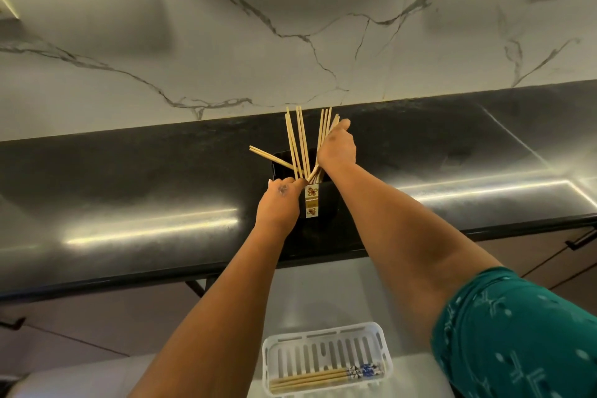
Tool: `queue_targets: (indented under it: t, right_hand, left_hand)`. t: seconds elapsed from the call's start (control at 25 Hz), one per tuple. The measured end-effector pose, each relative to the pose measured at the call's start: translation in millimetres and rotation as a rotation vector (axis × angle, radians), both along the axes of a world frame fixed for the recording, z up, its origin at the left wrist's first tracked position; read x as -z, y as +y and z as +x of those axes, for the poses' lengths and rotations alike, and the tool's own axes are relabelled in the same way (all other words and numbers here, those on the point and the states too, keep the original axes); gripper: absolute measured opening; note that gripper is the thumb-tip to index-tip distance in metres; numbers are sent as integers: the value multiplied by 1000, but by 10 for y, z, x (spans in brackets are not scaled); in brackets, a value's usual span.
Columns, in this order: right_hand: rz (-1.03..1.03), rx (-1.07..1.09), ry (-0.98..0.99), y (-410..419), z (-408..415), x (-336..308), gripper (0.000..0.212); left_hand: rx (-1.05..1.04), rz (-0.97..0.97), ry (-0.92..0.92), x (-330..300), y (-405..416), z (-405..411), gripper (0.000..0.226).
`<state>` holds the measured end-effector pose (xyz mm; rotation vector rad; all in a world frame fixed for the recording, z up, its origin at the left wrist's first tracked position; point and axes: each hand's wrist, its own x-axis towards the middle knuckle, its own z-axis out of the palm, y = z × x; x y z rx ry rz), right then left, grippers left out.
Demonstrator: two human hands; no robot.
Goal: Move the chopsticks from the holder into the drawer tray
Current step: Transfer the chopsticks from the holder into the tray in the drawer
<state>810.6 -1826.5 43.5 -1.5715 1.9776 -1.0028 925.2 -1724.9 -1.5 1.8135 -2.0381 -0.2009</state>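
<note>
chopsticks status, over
Both hands at black holder: left hand gripping its rim, right hand gripping a chopstick bundle. White tray holds a few chopsticks. Path clear.

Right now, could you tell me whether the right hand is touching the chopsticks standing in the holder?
Touching. The head view shows the right hand closed around the right-hand bunch of chopsticks in the black holder, their tips emerging beyond its fingers.
</note>
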Motion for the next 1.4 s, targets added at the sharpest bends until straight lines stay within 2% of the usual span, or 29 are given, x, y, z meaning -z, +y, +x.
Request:
queue_targets:
  t: [0.16,0.28,0.44,0.56,0.72,0.8,0.92,1.08,1.16,1.24,1.32,1.4]
  right_hand:
    - [-22,-30,22,34,-83,-54,55]
    - [-18,-61,13,75,-75,-8,63]
    - [-62,-86,148,41,66,118,69]
    - [-42,-41,114,20,77,156,71]
    - [-46,-13,-19,19,-29,22,54]
    - [-101,-39,-30,55,-102,-129,53]
    - [-222,-108,-29,174,-240,-438,41]
    - [-449,-309,66,519,-414,-1023,53]
    - [-522,-380,88,757,-477,-1299,56]
    - [-540,-451,95,1014,-535,-1518,60]
    - [-527,-558,105,1299,-570,-1684,71]
    - [-483,-674,91,1569,-609,-1767,93]
  left_hand:
    - [11,32,-53,-56,51,-19,45]
    - [12,70,8,-51,82,-39,46]
    - [10,76,34,-15,62,-6,47]
    - [19,94,16,-24,53,12,50]
    - [46,149,29,-49,75,25,57]
    - [67,159,70,-89,105,16,57]
    - [41,30,198,-243,192,-22,49]
    - [-119,-146,497,-756,287,-101,46]
    - [-147,-129,630,-1088,318,-140,47]
    - [-88,-84,675,-1354,392,-164,48]
    - [58,-20,746,-1558,562,-200,33]
    - [218,126,898,-1647,802,-226,14]
